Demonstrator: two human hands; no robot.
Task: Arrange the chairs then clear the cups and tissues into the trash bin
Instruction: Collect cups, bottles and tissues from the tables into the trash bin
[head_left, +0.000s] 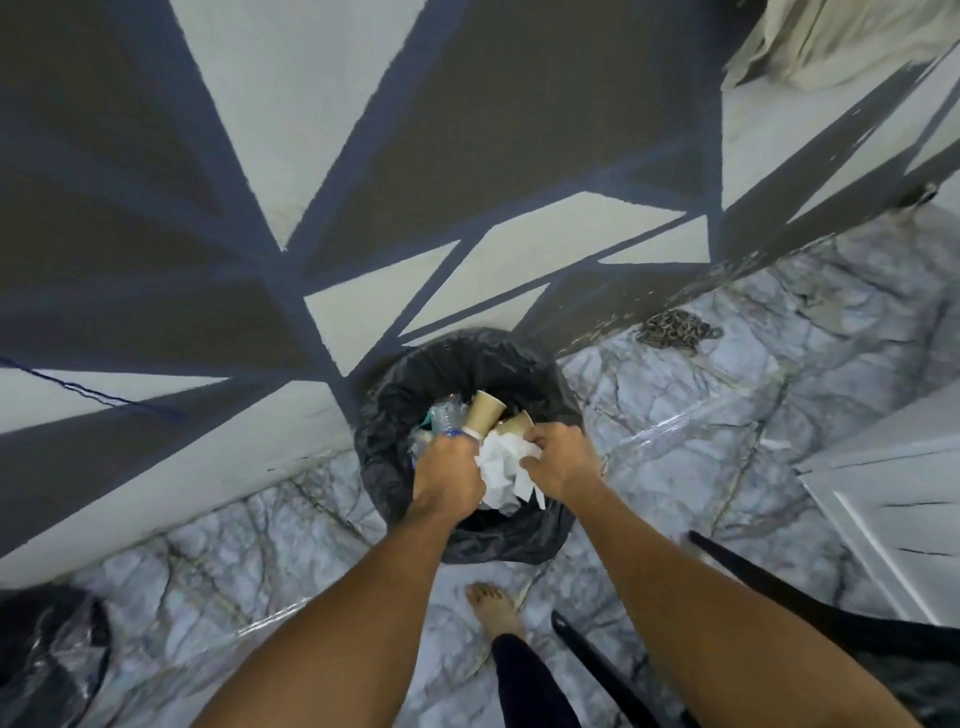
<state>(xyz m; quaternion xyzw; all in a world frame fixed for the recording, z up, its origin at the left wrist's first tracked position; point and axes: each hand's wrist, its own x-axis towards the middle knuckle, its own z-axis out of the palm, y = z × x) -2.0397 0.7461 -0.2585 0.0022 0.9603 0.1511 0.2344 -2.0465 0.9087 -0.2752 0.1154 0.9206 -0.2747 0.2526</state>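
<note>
A trash bin (410, 384) lined with a black bag stands on the marble floor against the patterned wall. Both my hands are over its opening. My left hand (449, 470) grips a tan paper cup (483, 411) and a crushed clear plastic bottle (445, 415). My right hand (558, 460) holds a second tan paper cup (513, 425). A bundle of crumpled white tissues (504, 470) is squeezed between the two hands, hanging over the bin's inside.
A dark chair's legs (753, 587) reach in at the lower right. My bare foot (493, 608) stands just before the bin. Another black-bagged bin (47, 654) sits at the lower left. A chain (672, 330) lies by the wall, and a white door (893, 499) is at right.
</note>
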